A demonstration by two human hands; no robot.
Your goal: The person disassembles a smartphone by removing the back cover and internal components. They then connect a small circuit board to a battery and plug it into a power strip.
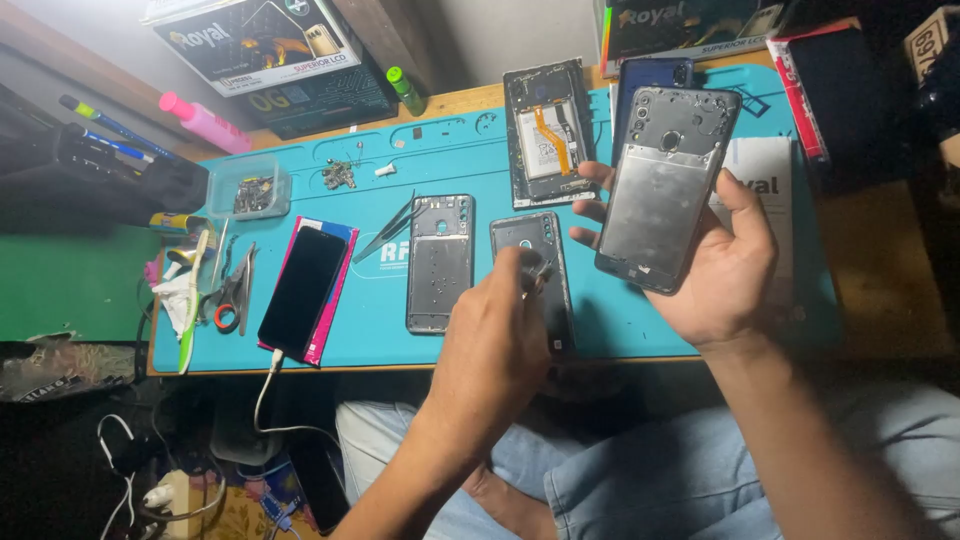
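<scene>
My right hand (725, 280) holds a dark phone housing (665, 190) tilted up above the blue work mat (370, 330), its inner side with the camera cutouts facing me. My left hand (495, 340) hovers over a dark phone back panel (520, 235) lying on the mat, fingers pinched on a small thin tool whose tip shows near the panel's right edge. A grey phone mid-frame (440, 260) lies just left of that panel. Further back rests an opened phone (545, 130) with its battery and an orange flex cable exposed.
A black-screened phone (303, 290) lies on a pink case at the left, with a white cable (265, 400) plugged in. Tweezers (390, 235), scissors (235, 295), a small parts tub (250, 190), a pink marker (205, 122) and a green bottle (405, 90) sit around. Boxes line the back edge.
</scene>
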